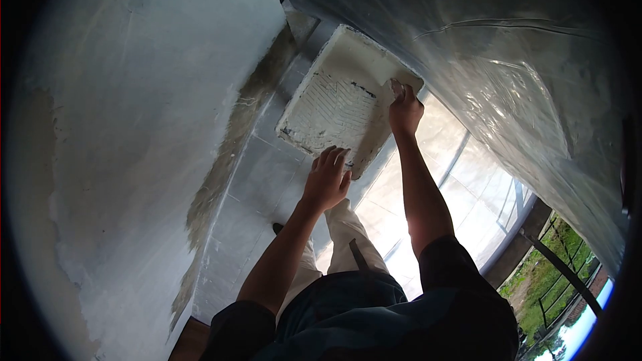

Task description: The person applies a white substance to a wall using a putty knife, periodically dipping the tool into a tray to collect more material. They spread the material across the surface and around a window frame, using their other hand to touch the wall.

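Note:
A white paint tray [328, 98], crusted with paint and ridged over its middle, lies tilted across the view ahead of me. My left hand [326, 179] is at its near edge, fingers over the rim and thumb lower down, gripping it. At the tray's right side, my right hand [405, 112] is closed around a small paint-smeared tool [396, 88] whose kind I cannot make out. That tool reaches over the tray's deeper end, where pale paint coats the inside. The fingers of my right hand partly hide it.
A wall [154, 107] with pale, patchy coating rises on the left, with a bare grey strip [251, 90] along its base. Plastic sheeting [508, 87] hangs on the right. Grey floor tiles [251, 174] lie below, sunlit towards the right. Grass and railings [558, 267] show at lower right.

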`<state>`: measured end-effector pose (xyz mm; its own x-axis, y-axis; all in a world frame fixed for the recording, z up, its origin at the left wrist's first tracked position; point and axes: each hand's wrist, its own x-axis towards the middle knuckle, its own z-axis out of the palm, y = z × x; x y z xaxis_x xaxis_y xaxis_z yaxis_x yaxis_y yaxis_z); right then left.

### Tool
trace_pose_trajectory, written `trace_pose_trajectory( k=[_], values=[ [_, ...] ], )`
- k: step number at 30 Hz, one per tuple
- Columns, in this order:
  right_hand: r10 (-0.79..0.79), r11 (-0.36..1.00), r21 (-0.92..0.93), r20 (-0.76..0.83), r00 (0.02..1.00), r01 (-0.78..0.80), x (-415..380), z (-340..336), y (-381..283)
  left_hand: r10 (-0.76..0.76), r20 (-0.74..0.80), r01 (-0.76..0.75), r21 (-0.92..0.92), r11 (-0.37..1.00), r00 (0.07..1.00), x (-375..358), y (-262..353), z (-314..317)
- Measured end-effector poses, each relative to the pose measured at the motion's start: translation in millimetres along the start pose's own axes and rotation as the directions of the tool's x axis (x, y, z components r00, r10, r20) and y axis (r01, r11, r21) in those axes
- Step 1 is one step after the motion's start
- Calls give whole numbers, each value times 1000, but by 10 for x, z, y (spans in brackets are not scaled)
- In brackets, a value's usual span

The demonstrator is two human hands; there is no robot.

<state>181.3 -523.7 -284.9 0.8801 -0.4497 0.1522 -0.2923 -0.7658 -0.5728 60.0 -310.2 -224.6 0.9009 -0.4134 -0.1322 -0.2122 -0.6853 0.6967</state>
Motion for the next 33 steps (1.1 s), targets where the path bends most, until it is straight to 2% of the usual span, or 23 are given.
trace_pose_trajectory(
  k=[2, 5, 12, 21, 23, 30, 32, 33],
  values=[
    [-140, 990, -3, -16, 990, 140, 9, -30, -14, -12, 0, 12, 3, 1000, 1000, -50, -21, 5],
    [-148, 989, 29, 50, 988, 147, 38, 23, 44, -22, -4, 22, 8, 1000, 1000, -107, -61, 14],
    [-183, 983, 1, 54, 982, 183, 58, 103, 63, -53, -11, 53, 43, 998, 999, -183, -123, 16],
    [-97, 989, -96, 145, 985, 111, 112, 22, 96, -75, -16, 76, 24, 997, 997, -257, -139, 23],
    [-33, 988, -136, 239, 970, 68, 134, 21, 98, -77, -17, 77, 22, 997, 997, -287, -142, 28],
    [-30, 996, -80, 144, 989, 42, -40, 97, 116, -82, -40, 84, 32, 996, 996, -401, -216, 24],
    [88, 994, -82, 206, 975, -72, -98, 71, 115, -82, -42, 84, 33, 996, 996, -441, -230, 17],
    [85, 994, -82, 204, 975, -69, -131, 49, 115, -83, -44, 84, 34, 996, 996, -456, -229, 13]
  ],
)
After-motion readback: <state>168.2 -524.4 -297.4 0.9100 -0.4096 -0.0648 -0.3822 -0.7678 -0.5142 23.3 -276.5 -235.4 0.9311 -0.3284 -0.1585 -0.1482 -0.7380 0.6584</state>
